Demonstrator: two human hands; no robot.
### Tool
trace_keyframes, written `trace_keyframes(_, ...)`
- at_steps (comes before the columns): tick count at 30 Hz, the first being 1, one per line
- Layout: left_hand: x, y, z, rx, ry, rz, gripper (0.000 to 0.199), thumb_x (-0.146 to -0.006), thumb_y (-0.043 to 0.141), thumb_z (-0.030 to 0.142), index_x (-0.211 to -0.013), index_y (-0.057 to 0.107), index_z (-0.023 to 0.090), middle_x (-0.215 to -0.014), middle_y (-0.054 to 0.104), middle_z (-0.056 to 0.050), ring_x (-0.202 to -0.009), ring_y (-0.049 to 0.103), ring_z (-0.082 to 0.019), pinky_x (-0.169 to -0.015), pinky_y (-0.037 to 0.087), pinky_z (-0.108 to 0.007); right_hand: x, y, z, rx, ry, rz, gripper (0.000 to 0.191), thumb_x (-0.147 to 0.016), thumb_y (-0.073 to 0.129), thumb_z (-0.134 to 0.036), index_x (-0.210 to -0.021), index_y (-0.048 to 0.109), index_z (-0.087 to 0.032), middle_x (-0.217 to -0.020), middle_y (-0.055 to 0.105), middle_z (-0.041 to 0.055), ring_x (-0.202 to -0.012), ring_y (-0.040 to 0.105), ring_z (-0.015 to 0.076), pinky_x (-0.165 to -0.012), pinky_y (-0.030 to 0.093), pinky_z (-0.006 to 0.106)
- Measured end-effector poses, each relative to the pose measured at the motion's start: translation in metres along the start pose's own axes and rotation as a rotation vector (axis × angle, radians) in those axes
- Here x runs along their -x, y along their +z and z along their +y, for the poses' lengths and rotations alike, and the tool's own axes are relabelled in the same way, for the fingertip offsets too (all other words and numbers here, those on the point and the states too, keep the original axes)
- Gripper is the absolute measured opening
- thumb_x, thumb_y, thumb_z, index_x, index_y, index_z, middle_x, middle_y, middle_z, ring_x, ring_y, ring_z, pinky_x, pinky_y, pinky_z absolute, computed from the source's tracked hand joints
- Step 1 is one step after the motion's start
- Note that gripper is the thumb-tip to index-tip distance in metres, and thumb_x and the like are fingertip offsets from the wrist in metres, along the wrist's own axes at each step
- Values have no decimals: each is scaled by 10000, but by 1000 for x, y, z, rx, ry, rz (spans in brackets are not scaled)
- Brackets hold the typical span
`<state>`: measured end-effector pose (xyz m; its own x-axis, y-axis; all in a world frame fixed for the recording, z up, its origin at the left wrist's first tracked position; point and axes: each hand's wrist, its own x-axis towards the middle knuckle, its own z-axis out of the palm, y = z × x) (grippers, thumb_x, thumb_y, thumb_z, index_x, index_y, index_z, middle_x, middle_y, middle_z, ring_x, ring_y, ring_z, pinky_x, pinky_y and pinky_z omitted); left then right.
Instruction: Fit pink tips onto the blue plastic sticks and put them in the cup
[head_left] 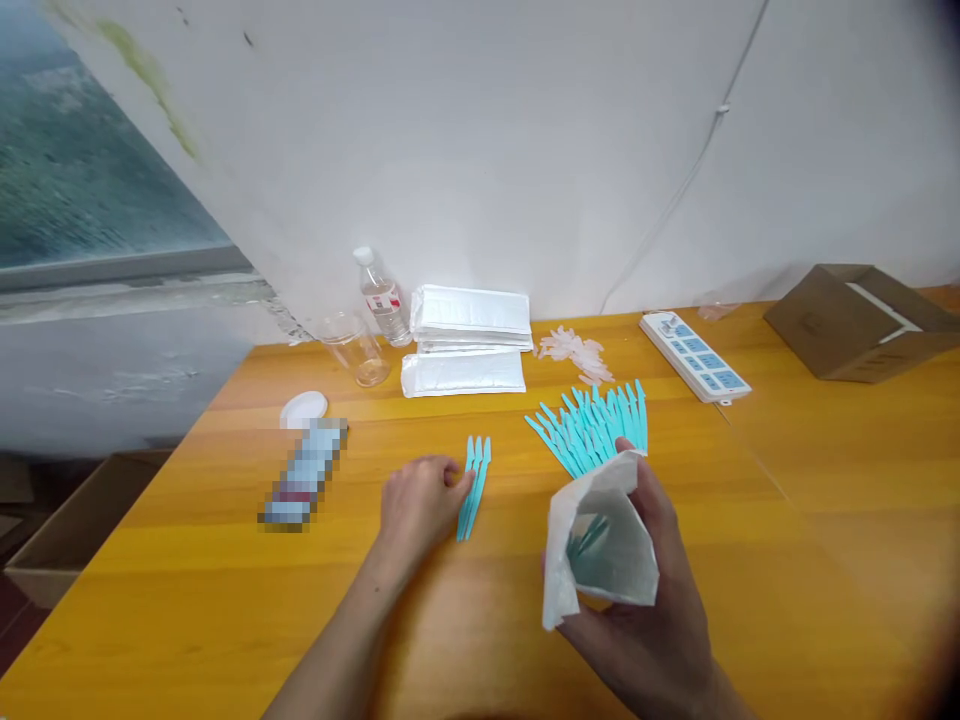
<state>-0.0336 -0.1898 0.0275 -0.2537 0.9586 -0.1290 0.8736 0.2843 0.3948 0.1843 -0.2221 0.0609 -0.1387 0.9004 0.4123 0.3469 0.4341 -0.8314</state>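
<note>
right grip (660, 640) wraps white pouch (611, 572), mouth facing us; left grip (418, 500), half-curled, by turquoise sticks (478, 488) pointing away.

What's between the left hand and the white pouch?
Three turquoise sticks by the left hand, then bare tabletop before the pouch, in the head view.

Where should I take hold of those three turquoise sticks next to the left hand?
Pinch the three turquoise sticks across their slim middles, probably coming from the left, where the left hand has its thumb right at them. They lie side by side on the table, long and narrow, with their near ends close together, so one pinch across could likely gather all three.
</note>
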Motion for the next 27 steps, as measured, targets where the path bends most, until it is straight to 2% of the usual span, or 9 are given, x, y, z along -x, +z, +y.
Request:
trace_keyframes(4, -26, 28, -8, -59, -72, -139, 205, -797, 625, 378, -715, 714, 213, -736, 718, -62, -735, 661, -250, -635, 402, -324, 7, 4, 12, -23, 92, 3, 939, -739, 703, -193, -1532, 207, -274, -1343, 530, 101, -1143, 608, 270, -986, 534, 444)
trace_keyframes(8, -21, 5, -12, 271, -57, -196, 177, -816, 621, 308, -684, 670, 201, -622, 655, -9, -617, 622, -179, -586, 429, -280, 7, 7, 17, -16, 120, -7, 944, -713, 692, -169, -1525, 217, -250, -1350, 529, 116, -1147, 607, 272, -977, 532, 440)
trace_keyframes(10, -2, -23, -5, 655, 2, -23, 147, -873, 600, 321, -814, 664, 202, -624, 621, 22, -580, 591, -139, -577, 451, -259, 3, 8, 15, 14, 98, -16, 957, -714, 685, -175, -1535, 196, -232, -1357, 530, 128, -1167, 599, 279, -981, 529, 442)
trace_keyframes(12, 23, -53, 12, 960, 126, 343, 98, -881, 641, 315, -888, 649, 218, -647, 586, 42, -581, 556, -110, -577, 455, -239, -1, 9, 11, 54, 64, -24, 953, -724, 686, -193, -1538, 192, -221, -1396, 500, 143, -1221, 564, 294, -987, 527, 449)
trace_keyframes(15, 58, -83, 44, 1069, 419, 715, 49, -859, 692, 264, -849, 669, 222, -738, 560, 21, -693, 542, -127, -708, 492, -296, -6, 13, 6, 114, 25, -37, 942, -734, 689, -207, -1536, 193, -214, -1419, 473, 157, -1275, 515, 321, -988, 523, 475)
trace_keyframes(18, 73, -88, 66, 801, 616, 585, 101, -821, 726, 181, -893, 715, 252, -765, 505, 7, -744, 506, -138, -730, 472, -295, -7, 15, 4, 119, 4, -58, 975, -754, 710, -245, -1546, 143, -211, -1371, 503, 164, -1220, 554, 318, -968, 534, 484)
trace_keyframes(22, 61, -73, 55, 660, 647, 370, 311, -809, 743, 343, -1108, 712, 269, -889, 489, -36, -862, 509, -176, -740, 472, -295, -7, 10, 3, 96, -35, -33, 979, -770, 707, -258, -1553, 121, -214, -1342, 507, 161, -1206, 559, 313, -921, 563, 457)
trace_keyframes(25, 35, -52, 30, 640, 487, 430, 247, -898, 606, 406, -1034, 719, 233, -876, 560, -46, -824, 537, -175, -729, 456, -293, -10, 2, -1, 91, -32, 3, 926, -765, 674, -204, -1542, 171, -212, -1309, 529, 142, -1247, 526, 306, -876, 584, 406)
trace_keyframes(27, 15, -31, 16, 379, 320, 284, 222, -908, 567, 356, -894, 736, 211, -813, 634, -47, -741, 568, -170, -695, 430, -291, -12, -2, -2, 73, -31, 7, 906, -765, 663, -193, -1537, 189, -214, -1252, 566, 125, -1214, 552, 293, -862, 589, 388)
